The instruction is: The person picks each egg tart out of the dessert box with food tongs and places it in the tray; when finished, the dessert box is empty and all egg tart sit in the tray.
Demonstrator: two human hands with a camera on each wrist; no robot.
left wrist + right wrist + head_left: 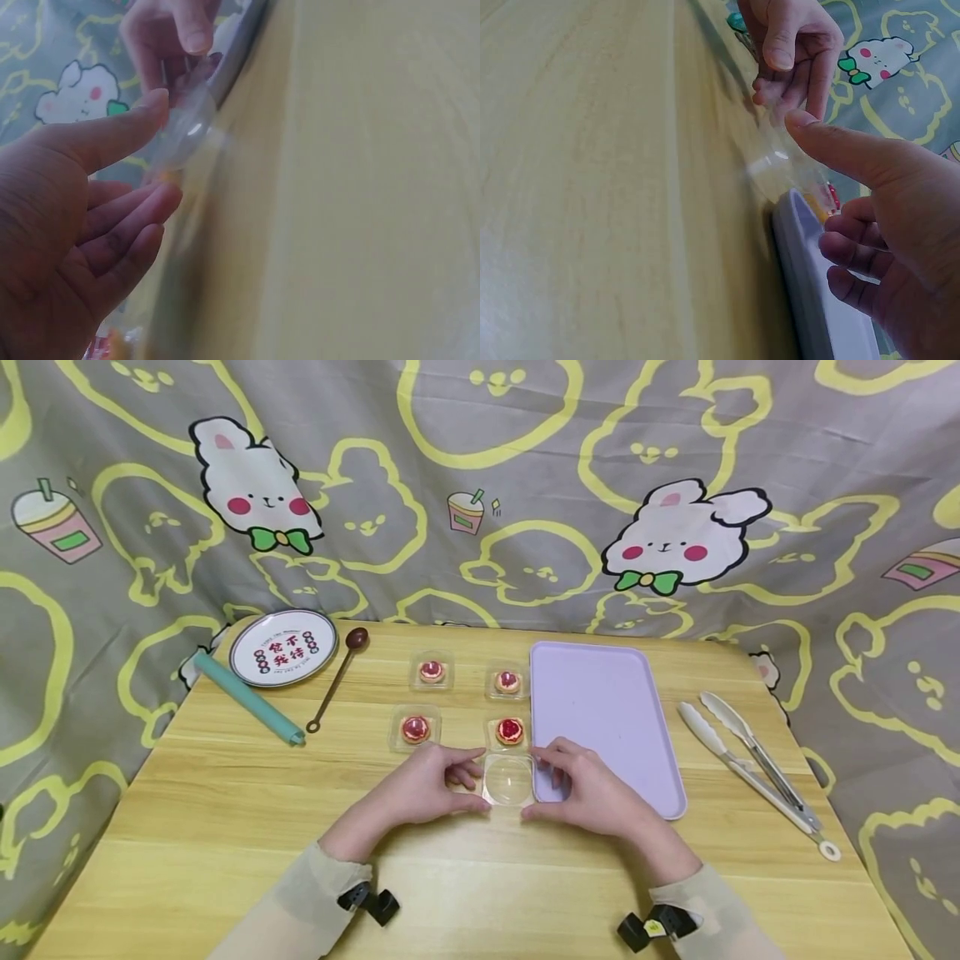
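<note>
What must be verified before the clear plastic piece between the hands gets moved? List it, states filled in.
1. Left hand at the clear plastic piece: ok, thumb and fingertip at its left side.
2. Right hand matching it: ok, thumb and fingertip at its right side.
3. No tart in the piece: ok, none shows inside.
4. Right hand clear of the purple tray: not ok, its fingers overlap the tray's left edge in the head view; contact cannot be told.
5. Nearest tart covered: cannot tell.
6. Tongs out of the way: ok, they lie right of the tray.
</note>
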